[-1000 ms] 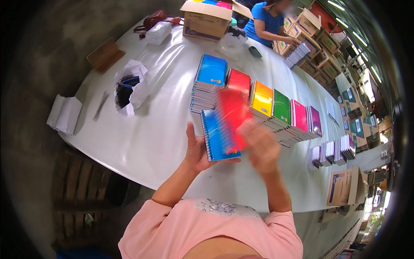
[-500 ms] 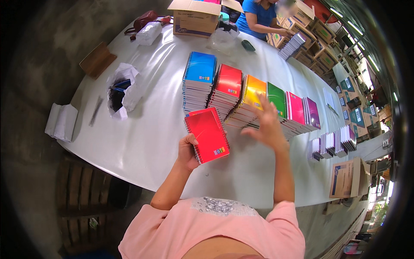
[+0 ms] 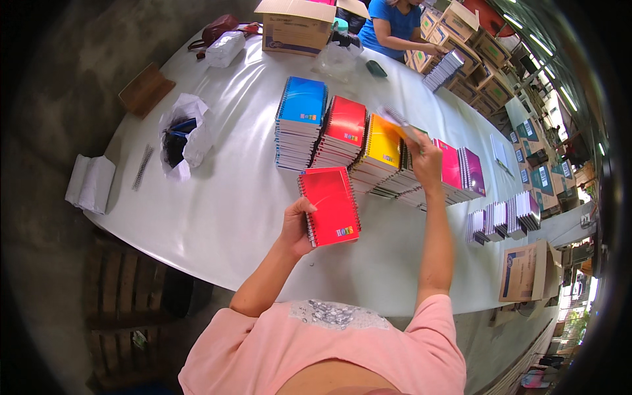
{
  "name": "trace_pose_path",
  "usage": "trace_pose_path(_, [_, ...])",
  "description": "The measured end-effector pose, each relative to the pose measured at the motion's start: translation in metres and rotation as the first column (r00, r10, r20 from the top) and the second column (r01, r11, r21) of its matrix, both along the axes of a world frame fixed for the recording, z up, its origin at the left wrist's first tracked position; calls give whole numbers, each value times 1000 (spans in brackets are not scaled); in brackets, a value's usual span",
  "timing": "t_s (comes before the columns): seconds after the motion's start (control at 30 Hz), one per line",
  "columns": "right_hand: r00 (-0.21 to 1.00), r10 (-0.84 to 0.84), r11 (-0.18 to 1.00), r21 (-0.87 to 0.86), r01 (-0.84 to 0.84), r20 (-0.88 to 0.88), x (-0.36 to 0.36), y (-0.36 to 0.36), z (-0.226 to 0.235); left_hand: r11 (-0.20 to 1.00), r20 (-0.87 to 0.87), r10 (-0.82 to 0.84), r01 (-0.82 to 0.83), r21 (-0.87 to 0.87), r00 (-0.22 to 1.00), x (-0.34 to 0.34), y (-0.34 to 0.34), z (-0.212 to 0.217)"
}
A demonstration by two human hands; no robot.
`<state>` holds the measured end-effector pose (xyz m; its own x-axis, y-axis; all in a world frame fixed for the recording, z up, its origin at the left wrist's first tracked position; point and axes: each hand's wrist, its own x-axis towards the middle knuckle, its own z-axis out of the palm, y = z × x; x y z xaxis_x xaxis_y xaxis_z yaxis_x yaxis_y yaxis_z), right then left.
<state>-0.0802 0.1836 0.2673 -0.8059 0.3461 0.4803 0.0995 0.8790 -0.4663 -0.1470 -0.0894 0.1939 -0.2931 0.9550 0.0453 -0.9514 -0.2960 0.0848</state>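
Observation:
My left hand (image 3: 297, 227) is closed around the spiral edge of a red spiral notebook (image 3: 332, 207), held face up in front of the rows. More covers beneath it are mostly hidden. Over the yellow and green stacks, my right hand (image 3: 424, 158) grips a tilted spiral notebook (image 3: 394, 118), blurred by motion; its cover colour is unclear. Stacks of spiral notebooks stand in a row: blue (image 3: 301, 102), red (image 3: 345, 122), yellow (image 3: 382, 141), green mostly behind my right hand, pink (image 3: 447, 162) and purple (image 3: 473, 172).
A white table (image 3: 237, 224) carries a torn white wrapper (image 3: 199, 141), loose wire spirals (image 3: 142, 168) and an open carton (image 3: 297, 34). Purple notebook piles (image 3: 505, 219) stand at right. Across the table, a person in blue (image 3: 390, 29) handles notebooks (image 3: 443, 70) near stacked cartons.
My right hand has gone from spread fingers over the yellow stack to gripping a spiral notebook, lifted and tilted. My left hand has shifted slightly right with the red notebook.

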Motion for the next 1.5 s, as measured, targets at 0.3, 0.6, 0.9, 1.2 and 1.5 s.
trace_pose_path(0.3, [930, 297, 732, 573, -367, 217, 64, -157, 3, 952, 113, -18, -18, 306, 993, 17, 2, -14])
trace_pose_path(0.6, [913, -220, 947, 299, 116, 344, 58, -13, 19, 998, -14, -29, 30, 62, 999, 37, 12, -2])
trace_pose_path(0.9, [894, 87, 992, -125, -36, 439, 54, 69, -2, 986, -13, -53, 55, 155, 998, 53, 32, -3])
trace_pose_path(1.2, [968, -108, 989, -126, 82, -225, 75, 23, 30, 1000, -46, 11, -10, 16, 999, 69, 55, 3])
trace_pose_path(1.5, [985, 175, 790, 599, -135, -9, 134, -84, -1, 985, 4, 64, -63, 161, 998, 86, 64, -18])
